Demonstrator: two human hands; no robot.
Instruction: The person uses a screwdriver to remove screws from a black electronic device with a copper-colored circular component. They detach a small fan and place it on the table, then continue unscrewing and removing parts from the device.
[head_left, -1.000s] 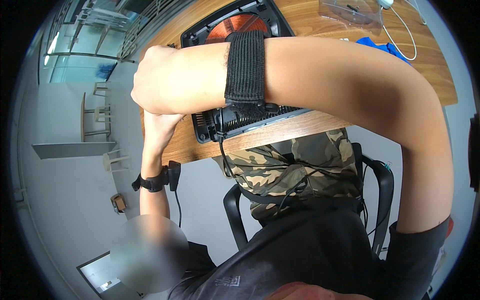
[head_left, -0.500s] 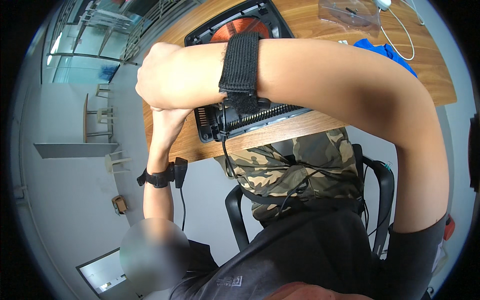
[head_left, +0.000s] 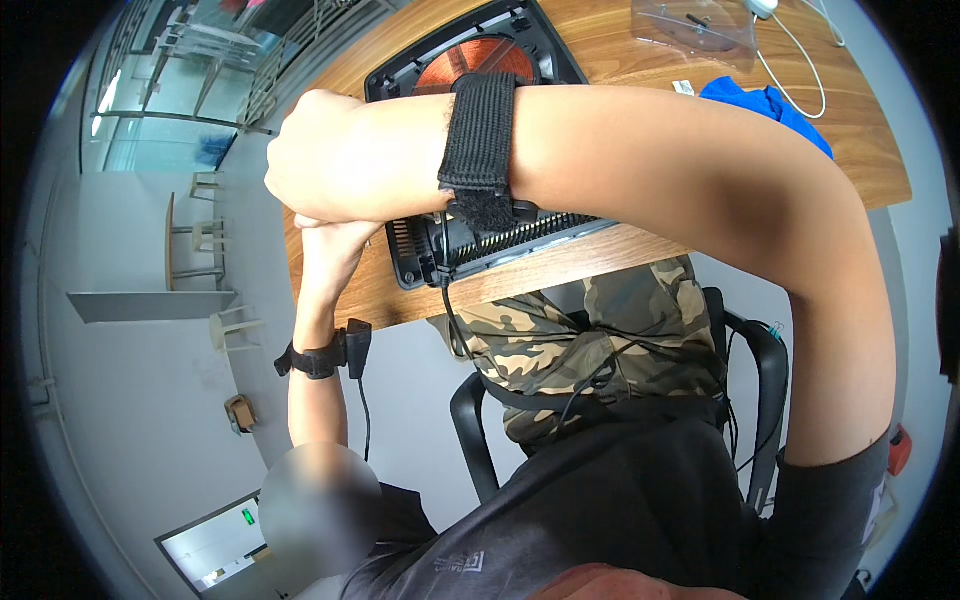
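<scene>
My right arm reaches across the table, and my right hand (head_left: pixel 318 152) is curled closed near the left table edge. What it holds, if anything, is hidden behind the hand. Directly below it, my left hand (head_left: pixel 338 243) meets it, its fingers covered by the right hand. Beside both hands lies an opened black appliance housing (head_left: pixel 410 240) with fins along its near side. A round copper-coloured coil (head_left: pixel 440 68) sits inside it, partly covered by my right forearm. Black straps with small devices and cables wrap both wrists.
A blue cloth (head_left: pixel 765 105) lies on the wooden table (head_left: pixel 620 45) at the right. Behind it are a clear plastic bag (head_left: pixel 690 30) with a small dark piece and a white cable (head_left: pixel 822 85). Chair armrests (head_left: pixel 475 430) flank my lap.
Both hands stay together at the left edge, with only a slight shift. The whole view has moved a little; nothing is visibly let go or taken up.
</scene>
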